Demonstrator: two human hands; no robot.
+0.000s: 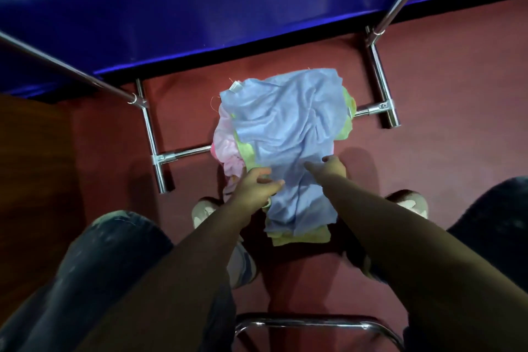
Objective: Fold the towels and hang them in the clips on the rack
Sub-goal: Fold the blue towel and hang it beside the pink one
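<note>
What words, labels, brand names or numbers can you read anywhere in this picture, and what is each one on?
No text can be read in this view.
The small white tag sewn at the far corner of the blue towel: too small and blurred to tell whether it carries any print.
The second small tag at the pile's right edge, by the rack's lower bar: also unreadable.
The blue backdrop shows no lettering.

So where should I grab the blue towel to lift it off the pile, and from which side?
Pinch the blue towel along its near edge, coming from your side with both hands. That edge hangs loose and free toward your feet, while the far part lies crumpled over the green towel and pink towel.
</note>
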